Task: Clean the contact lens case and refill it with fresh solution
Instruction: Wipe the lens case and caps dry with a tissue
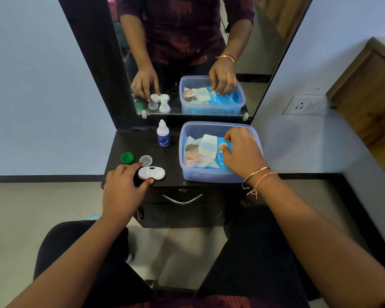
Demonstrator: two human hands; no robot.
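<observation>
The white contact lens case [152, 173] lies open near the front edge of the small dark table [129, 143], both caps off. My left hand [122, 187] holds its left end between thumb and fingers. A green cap [127, 157] and a clear cap [145, 160] lie just behind it. The solution bottle [163, 134] stands upright at the back, cap on. My right hand [242, 152] reaches into the blue plastic tub [209, 176] and pinches at the blue wipes pack [211, 162]; whether it has hold of a sheet is unclear.
A folded white tissue packet [207, 146] lies on the wipes in the tub. A mirror [187, 52] stands behind the table and reflects my hands. A drawer handle [182, 199] sits below the tabletop. A wall socket [302, 105] is on the right wall.
</observation>
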